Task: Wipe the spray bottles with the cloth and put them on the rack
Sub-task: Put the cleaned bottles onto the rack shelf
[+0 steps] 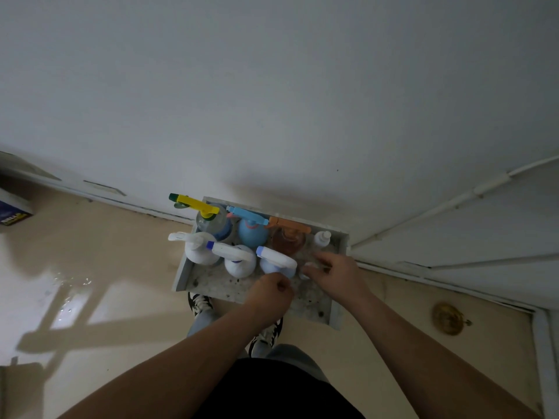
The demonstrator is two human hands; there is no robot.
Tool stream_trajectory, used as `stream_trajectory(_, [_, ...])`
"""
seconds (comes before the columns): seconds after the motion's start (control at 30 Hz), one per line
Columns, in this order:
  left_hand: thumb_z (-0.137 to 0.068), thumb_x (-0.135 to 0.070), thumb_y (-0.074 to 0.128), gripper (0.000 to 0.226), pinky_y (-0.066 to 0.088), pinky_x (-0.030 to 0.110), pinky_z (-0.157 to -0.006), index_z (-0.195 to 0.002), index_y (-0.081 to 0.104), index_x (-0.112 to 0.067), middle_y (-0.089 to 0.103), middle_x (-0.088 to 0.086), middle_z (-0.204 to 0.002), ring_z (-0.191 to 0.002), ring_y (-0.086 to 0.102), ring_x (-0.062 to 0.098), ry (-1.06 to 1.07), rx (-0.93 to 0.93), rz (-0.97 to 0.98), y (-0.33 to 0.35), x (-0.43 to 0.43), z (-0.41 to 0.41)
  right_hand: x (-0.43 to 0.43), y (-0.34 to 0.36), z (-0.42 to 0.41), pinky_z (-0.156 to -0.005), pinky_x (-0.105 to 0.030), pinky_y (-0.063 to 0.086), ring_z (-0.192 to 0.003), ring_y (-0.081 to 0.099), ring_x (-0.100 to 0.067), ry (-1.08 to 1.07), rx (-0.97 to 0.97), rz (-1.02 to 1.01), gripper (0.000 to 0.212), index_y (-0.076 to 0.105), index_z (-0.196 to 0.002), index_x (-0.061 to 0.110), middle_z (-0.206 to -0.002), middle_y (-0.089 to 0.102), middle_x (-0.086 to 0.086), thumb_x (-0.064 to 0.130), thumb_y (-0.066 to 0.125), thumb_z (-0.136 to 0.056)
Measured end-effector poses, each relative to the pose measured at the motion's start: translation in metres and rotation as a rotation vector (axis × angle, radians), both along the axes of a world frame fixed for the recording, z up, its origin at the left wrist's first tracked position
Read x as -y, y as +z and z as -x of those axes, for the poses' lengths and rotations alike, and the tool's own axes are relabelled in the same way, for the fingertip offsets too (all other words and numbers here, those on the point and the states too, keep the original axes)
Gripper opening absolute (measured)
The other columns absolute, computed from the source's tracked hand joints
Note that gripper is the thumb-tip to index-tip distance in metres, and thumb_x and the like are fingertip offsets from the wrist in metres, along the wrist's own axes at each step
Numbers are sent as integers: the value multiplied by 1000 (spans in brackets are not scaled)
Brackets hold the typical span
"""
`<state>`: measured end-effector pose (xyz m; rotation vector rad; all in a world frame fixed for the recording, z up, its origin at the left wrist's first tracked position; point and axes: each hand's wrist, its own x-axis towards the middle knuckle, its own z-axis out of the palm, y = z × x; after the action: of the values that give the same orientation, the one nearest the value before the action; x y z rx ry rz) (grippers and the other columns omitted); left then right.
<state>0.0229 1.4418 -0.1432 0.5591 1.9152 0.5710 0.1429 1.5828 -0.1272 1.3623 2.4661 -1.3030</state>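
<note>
Rack (pixel 211 286) | pale-blue spray bottle (pixel 276 264) just beyond left grip (pixel 272 291) | right grip (pixel 332 275) beside

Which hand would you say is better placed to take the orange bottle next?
Probably the right. The right hand sits just in front of the orange bottle. The left hand is curled nearer the person, with a white bottle between it and the orange one.

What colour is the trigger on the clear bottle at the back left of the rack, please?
Yellow trigger, with a green nozzle tip; head view.
</note>
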Motion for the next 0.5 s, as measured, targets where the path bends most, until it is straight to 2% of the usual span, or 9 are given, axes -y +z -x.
stream_trajectory(0.03, [-95, -22, 57, 19, 48, 29, -73, -86, 72, -16, 68, 1, -81, -79, 62, 20, -1, -1, -7, 1, 0, -1, -3, 1, 1, -69, -27, 53, -79, 69, -13, -67, -29, -44, 22, 80, -99, 23, -89, 76, 6, 43, 75, -92])
stream_trajectory(0.1, [-95, -24, 56, 23, 45, 26, -69, -74, 64, -25, 61, -7, -71, -74, 58, 16, -26, -19, -26, 6, 0, -3, -15, 2, 5, -68, -31, 49, -79, 69, -22, -202, -68, -181, 21, 73, -92, 20, -84, 72, -1, 41, 73, -93])
stream_trajectory(0.17, [-97, -24, 55, 25, 44, 24, -66, -73, 61, -26, 58, -9, -68, -70, 57, 12, -78, -48, -62, 11, 0, -5, -34, 4, 15, -76, -30, 46, -94, 67, -26, -271, -48, -183, 27, 68, -112, 17, -101, 68, -5, 37, 73, -94])
stream_trajectory(0.23, [-98, -25, 56, 19, 43, 20, -61, -84, 68, -20, 59, -9, -67, -64, 55, 6, -78, -78, -132, 20, -1, -7, -50, 3, 27, -91, -31, 47, -117, 63, -26, -238, 40, -34, 49, 61, -138, 16, -126, 64, -6, 36, 73, -95])
stream_trajectory(0.27, [-99, -26, 56, 18, 41, 17, -59, -90, 71, -19, 61, -9, -67, -61, 55, 3, -53, -96, -176, 26, -2, -8, -55, 1, 32, -99, -32, 47, -124, 62, -26, -193, 85, 6, 52, 61, -141, 15, -135, 65, -6, 34, 73, -95])
stream_trajectory(0.3, [-99, -26, 57, 18, 41, 15, -57, -93, 72, -20, 63, -8, -67, -59, 55, 2, -28, -115, -218, 32, -4, -7, -58, -2, 36, -103, -33, 47, -126, 62, -27, -149, 116, 4, 48, 66, -138, 13, -137, 67, -8, 32, 74, -95])
stream_trajectory(0.37, [-99, -26, 57, 17, 44, 17, -57, -95, 73, -22, 67, -6, -70, -59, 58, 4, -8, -150, -281, 41, -8, -5, -59, -8, 41, -104, -34, 48, -123, 65, -30, -112, 124, -38, 37, 73, -127, 9, -131, 72, -12, 29, 73, -96])
stream_trajectory(0.43, [-98, -23, 57, 16, 54, 27, -65, -93, 72, -25, 71, -3, -76, -68, 64, 9, 13, -148, -310, 49, -13, -3, -56, -8, 43, -97, -35, 49, -117, 67, -33, -97, 98, -87, 30, 76, -121, 8, -123, 75, -15, 26, 68, -99])
stream_trajectory(0.5, [-96, -21, 56, 20, 59, 38, -74, -87, 67, -35, 73, -3, -79, -75, 69, 13, 79, -113, -325, 50, -16, -1, -52, -4, 41, -89, -37, 50, -109, 68, -36, -121, 61, -141, 23, 77, -114, 7, -115, 76, -17, 18, 63, -100])
